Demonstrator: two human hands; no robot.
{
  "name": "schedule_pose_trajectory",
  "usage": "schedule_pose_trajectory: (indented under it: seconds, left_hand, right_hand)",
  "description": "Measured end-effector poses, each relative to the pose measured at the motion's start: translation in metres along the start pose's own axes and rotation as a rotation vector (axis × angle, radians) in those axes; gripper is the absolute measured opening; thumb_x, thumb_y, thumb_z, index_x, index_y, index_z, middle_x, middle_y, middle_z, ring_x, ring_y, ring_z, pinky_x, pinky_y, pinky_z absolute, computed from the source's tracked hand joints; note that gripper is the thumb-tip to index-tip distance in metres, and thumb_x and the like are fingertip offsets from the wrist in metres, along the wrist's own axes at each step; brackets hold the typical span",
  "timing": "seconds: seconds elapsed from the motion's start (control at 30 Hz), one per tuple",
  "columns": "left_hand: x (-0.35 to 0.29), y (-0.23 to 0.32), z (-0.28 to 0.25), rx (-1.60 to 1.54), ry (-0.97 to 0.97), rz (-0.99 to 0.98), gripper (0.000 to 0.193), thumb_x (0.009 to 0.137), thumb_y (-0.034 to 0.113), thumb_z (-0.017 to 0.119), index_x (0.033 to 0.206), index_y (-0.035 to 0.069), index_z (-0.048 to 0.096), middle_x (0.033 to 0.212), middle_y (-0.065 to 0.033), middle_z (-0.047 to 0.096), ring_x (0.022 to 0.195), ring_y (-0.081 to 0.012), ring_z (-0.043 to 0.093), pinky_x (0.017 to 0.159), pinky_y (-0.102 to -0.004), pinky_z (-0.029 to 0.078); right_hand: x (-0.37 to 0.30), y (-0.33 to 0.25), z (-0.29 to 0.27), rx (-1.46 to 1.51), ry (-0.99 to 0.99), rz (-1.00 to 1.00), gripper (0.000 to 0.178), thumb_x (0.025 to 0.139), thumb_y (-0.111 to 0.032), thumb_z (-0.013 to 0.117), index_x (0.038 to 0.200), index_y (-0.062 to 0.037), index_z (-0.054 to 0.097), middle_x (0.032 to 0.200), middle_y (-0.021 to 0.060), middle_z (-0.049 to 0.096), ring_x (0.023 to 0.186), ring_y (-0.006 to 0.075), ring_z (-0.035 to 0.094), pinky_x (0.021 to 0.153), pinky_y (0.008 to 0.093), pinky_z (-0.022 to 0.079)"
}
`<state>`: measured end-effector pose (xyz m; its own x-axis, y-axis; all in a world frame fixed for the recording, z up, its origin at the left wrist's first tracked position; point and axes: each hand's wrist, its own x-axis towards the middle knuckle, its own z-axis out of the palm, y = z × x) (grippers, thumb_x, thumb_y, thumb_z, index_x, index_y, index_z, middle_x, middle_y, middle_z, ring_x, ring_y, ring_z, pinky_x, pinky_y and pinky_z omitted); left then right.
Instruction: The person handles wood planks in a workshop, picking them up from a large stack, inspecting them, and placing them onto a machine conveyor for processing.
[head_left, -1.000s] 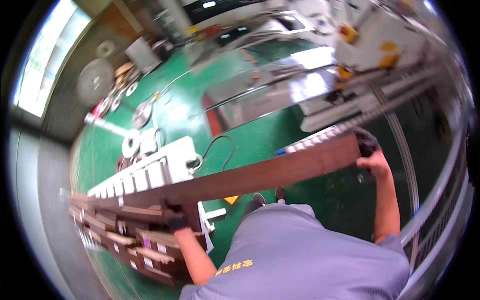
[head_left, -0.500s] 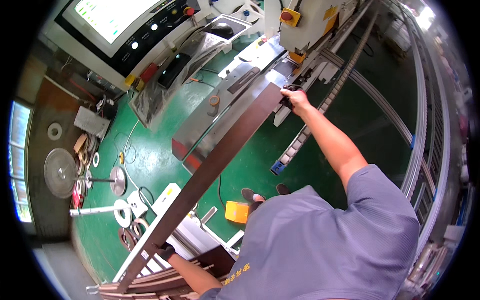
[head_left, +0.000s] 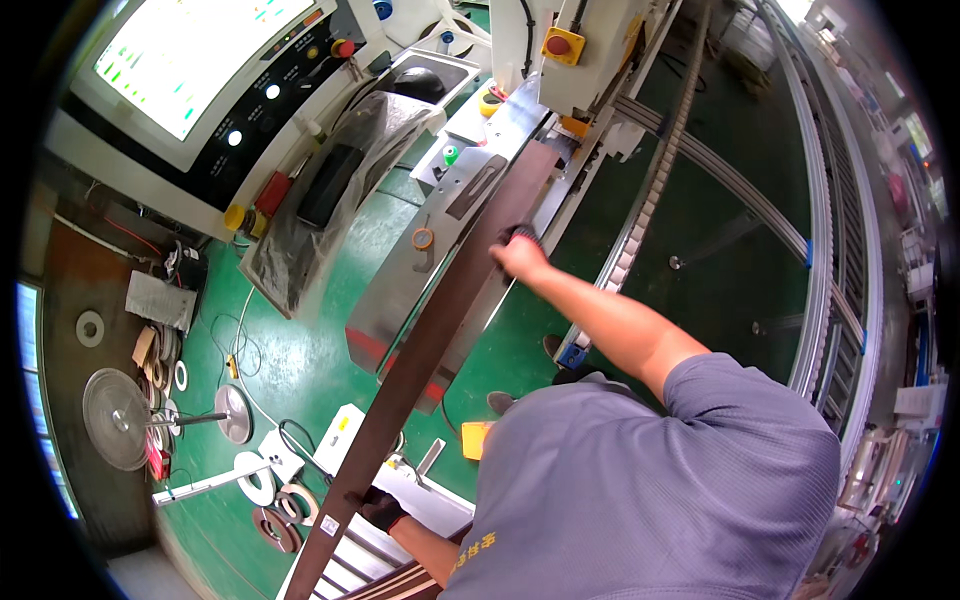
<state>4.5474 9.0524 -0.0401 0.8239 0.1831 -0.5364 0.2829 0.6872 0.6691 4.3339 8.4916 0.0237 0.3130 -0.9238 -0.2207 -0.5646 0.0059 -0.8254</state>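
Pinching the brown board (head_left: 428, 335) by its edge, left hand (head_left: 382, 511); right hand (head_left: 520, 254) at the same edge farther up, can't tell if fingers clamp. Board slants over the metal table (head_left: 384, 318), far end near the machine (head_left: 590, 62). Loose right grip could skew it; unsupported near end could dip.

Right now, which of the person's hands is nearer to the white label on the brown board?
Left. The left hand is close beside the white label, at the edge of the brown board; the right hand is much farther up along that same edge.
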Motion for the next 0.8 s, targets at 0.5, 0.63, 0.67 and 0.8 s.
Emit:
schedule_pose_trajectory:
  seconds: [0.5,0.63,0.67,0.8]
  left_hand:
    - [-0.004,-0.032,0.041,0.071,-0.106,-0.108,0.048,0.083,0.028,0.070,0.120,0.001,0.055,0.125,-0.0156,0.057,0.113,-0.0268,0.054,0.103,-0.0383,0.038]
    - [-0.020,-0.039,0.054,0.079,-0.062,-0.159,0.046,0.087,0.030,0.065,0.121,0.001,0.055,0.125,-0.0152,0.057,0.114,-0.0264,0.054,0.103,-0.0375,0.038]
    - [-0.024,-0.043,0.057,0.098,-0.076,-0.165,0.045,0.088,0.030,0.064,0.122,0.001,0.055,0.125,-0.0153,0.057,0.114,-0.0264,0.054,0.103,-0.0370,0.038]
    - [-0.047,-0.060,0.058,0.290,-0.432,-0.236,0.047,0.092,0.034,0.057,0.125,0.001,0.050,0.127,-0.0137,0.055,0.117,-0.0248,0.051,0.105,-0.0348,0.035]
  right_hand:
    - [-0.007,-0.031,-0.007,0.206,-0.098,0.148,0.091,0.080,-0.012,0.067,0.141,0.0071,0.002,0.091,0.0121,0.063,0.063,0.0247,0.063,0.062,0.0367,0.053]
    - [0.001,-0.040,-0.026,0.276,-0.163,0.244,0.092,0.079,-0.012,0.067,0.140,0.0088,0.002,0.095,0.0122,0.062,0.071,0.0243,0.064,0.066,0.0362,0.053]
    - [0.005,-0.039,-0.031,0.282,-0.161,0.243,0.091,0.079,-0.012,0.067,0.140,0.0088,0.002,0.096,0.0123,0.061,0.073,0.0240,0.064,0.066,0.0361,0.054]
    - [0.032,-0.025,-0.038,0.256,-0.004,0.090,0.025,0.082,-0.021,0.065,0.082,0.0023,0.056,0.060,0.0079,0.058,0.052,0.0180,0.058,0.053,0.0349,0.047]
